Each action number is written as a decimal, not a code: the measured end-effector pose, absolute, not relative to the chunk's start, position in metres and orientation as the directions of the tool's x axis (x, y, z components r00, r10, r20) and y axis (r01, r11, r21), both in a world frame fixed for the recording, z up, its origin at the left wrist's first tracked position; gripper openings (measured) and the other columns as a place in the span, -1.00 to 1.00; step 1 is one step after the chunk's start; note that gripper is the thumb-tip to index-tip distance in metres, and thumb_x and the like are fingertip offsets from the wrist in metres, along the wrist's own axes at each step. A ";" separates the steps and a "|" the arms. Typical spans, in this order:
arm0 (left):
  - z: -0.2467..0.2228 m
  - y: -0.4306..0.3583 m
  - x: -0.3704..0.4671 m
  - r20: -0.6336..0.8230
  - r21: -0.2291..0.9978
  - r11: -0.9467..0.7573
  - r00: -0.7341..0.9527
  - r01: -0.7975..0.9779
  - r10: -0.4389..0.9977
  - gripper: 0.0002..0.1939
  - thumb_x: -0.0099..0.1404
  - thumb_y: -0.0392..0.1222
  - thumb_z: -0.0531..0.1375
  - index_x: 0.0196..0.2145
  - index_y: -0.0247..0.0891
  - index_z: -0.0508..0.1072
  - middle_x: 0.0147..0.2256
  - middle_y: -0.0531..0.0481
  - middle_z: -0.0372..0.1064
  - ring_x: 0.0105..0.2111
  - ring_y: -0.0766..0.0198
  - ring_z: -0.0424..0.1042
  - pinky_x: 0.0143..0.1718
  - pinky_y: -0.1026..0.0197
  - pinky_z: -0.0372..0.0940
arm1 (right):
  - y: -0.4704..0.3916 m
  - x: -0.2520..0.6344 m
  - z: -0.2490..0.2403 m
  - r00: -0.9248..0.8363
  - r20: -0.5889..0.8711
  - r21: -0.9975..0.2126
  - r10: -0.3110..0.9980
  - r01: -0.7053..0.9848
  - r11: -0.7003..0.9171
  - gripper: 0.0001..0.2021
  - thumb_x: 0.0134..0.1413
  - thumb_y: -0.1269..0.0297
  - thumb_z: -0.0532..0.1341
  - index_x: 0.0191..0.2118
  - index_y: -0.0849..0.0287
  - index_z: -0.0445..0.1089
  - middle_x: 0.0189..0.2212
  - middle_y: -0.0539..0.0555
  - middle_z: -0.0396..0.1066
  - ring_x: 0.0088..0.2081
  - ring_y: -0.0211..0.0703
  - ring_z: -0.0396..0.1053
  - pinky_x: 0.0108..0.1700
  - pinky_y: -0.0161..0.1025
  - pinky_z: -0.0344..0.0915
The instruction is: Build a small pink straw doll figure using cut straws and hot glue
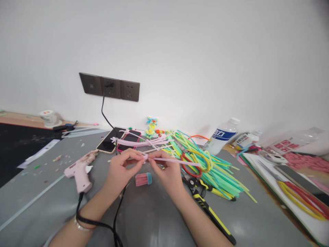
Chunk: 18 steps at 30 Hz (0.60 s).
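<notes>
Across the left forearm (99,202), near a pale bracelet (82,226), a black cable (96,223) is draped. On the right, yellow-and-black pliers (199,200) are laid on the table (154,216), one handle set close beside the right forearm (195,212). Just on the near side of the fingertips, a small pink-and-blue bundle (142,179) is placed, touched by neither hand.

Above it, a pink strip (186,162) is held by both hands. Its short end is pinched between thumb and forefinger of the left hand (124,168); right beside that, it is gripped narrowly by the right hand (166,169), so that the two sets of fingers are almost brought together. From there its long axis is directed rightward, and the free length is carried past the right hand, the nearer one to it. Whether the end is folded cannot be told.

Off to the left, a pink glue gun (81,171) is rested. Beyond the hands, more pink strips (144,142) are spread over two phones (105,142), and green stems (231,181) are heaped to the right. Farther back, a bottle (221,135) is seen by the wall (180,61).
</notes>
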<state>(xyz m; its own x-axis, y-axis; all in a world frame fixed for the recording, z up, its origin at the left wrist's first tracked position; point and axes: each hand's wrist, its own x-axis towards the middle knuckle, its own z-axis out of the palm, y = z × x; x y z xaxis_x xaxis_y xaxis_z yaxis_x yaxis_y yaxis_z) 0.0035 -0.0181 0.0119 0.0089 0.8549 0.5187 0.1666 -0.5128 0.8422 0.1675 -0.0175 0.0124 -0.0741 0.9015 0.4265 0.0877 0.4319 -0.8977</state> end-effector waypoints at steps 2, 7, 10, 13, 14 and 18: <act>0.012 -0.018 0.004 0.526 0.837 -0.519 0.006 0.170 0.851 -0.93 0.13 -0.33 0.28 -0.47 -0.21 0.51 -0.38 0.00 0.53 -0.36 0.28 0.55 -0.35 0.33 0.50 | -0.017 0.168 0.012 -0.072 0.434 -0.891 0.898 0.112 0.439 -0.94 0.08 0.38 0.24 -0.37 0.11 0.45 -0.40 0.05 0.52 -0.34 -0.12 0.49 -0.27 -0.21 0.44; 0.013 -0.018 0.005 0.545 0.813 -0.540 0.038 0.218 0.837 -0.95 0.14 -0.30 0.28 -0.47 -0.20 0.52 -0.38 -0.01 0.56 -0.37 0.26 0.56 -0.35 0.30 0.51 | -0.017 0.168 0.010 -0.063 0.525 -0.805 0.849 0.289 0.519 -0.91 0.06 0.43 0.23 -0.43 0.12 0.39 -0.48 0.01 0.46 -0.44 -0.19 0.41 -0.35 -0.26 0.34; 0.014 -0.018 0.005 0.566 0.793 -0.565 0.066 0.229 0.822 -0.94 0.15 -0.31 0.28 -0.46 -0.20 0.54 -0.40 -0.01 0.56 -0.38 0.27 0.56 -0.36 0.32 0.51 | -0.017 0.167 0.007 -0.071 0.591 -0.734 0.804 0.367 0.572 -0.88 0.03 0.48 0.20 -0.44 0.11 0.34 -0.48 -0.01 0.43 -0.45 -0.22 0.39 -0.37 -0.30 0.32; 0.013 -0.019 0.006 0.585 0.778 -0.588 0.086 0.222 0.806 -0.92 0.15 -0.34 0.27 -0.44 -0.21 0.54 -0.39 -0.01 0.56 -0.38 0.29 0.55 -0.37 0.35 0.50 | -0.016 0.166 0.005 -0.074 0.659 -0.657 0.749 0.427 0.621 -0.86 -0.01 0.51 0.16 -0.46 0.11 0.30 -0.49 -0.02 0.42 -0.46 -0.24 0.39 -0.36 -0.33 0.32; 0.012 -0.018 0.006 0.586 0.778 -0.589 0.088 0.220 0.806 -0.92 0.16 -0.35 0.26 -0.44 -0.22 0.54 -0.38 -0.01 0.55 -0.37 0.29 0.55 -0.37 0.35 0.49 | -0.015 0.166 0.005 -0.075 0.667 -0.644 0.741 0.443 0.624 -0.87 -0.01 0.50 0.15 -0.46 0.12 0.30 -0.50 -0.02 0.42 -0.46 -0.24 0.39 -0.36 -0.33 0.33; 0.006 -0.014 0.005 0.512 0.820 -0.519 0.094 0.243 0.854 -0.93 0.18 -0.34 0.23 -0.39 -0.23 0.52 -0.36 0.00 0.53 -0.34 0.29 0.54 -0.34 0.33 0.49 | -0.013 0.169 0.006 -0.098 0.584 -0.690 0.806 0.463 0.557 -0.92 0.01 0.45 0.16 -0.44 0.14 0.33 -0.51 -0.02 0.44 -0.49 -0.25 0.39 -0.37 -0.33 0.33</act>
